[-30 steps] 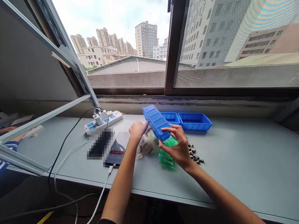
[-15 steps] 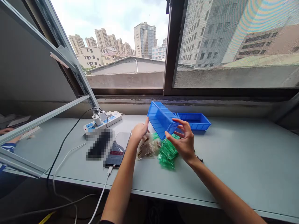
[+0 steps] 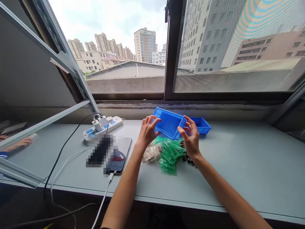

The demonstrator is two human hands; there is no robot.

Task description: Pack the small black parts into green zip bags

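Observation:
A blue plastic bin (image 3: 169, 123) is raised above the table, tilted so that its hollow side faces me. My right hand (image 3: 191, 135) grips its right end between thumb and fingers. At the left end, my left hand (image 3: 149, 129) has its curled fingers and thumb around the edge. Below the bin lie green plastic packets (image 3: 171, 156), clear small bags (image 3: 151, 152) with small parts in them, and a pile of small dark pieces (image 3: 188, 157), partly behind my right wrist. A second blue bin (image 3: 201, 125) stands behind my right hand.
Left of my arm lie a phone (image 3: 122, 152) with a white cable and a pixelated dark object (image 3: 100, 154). Behind them is a white power strip (image 3: 102, 128). A metal frame (image 3: 69, 109) rises at left; another person's hand (image 3: 22, 143) is beyond it.
The bin has turned so its hollow side faces me more. My left hand has moved up along its left end, and my right hand has shifted slightly right. More dark pieces are visible.

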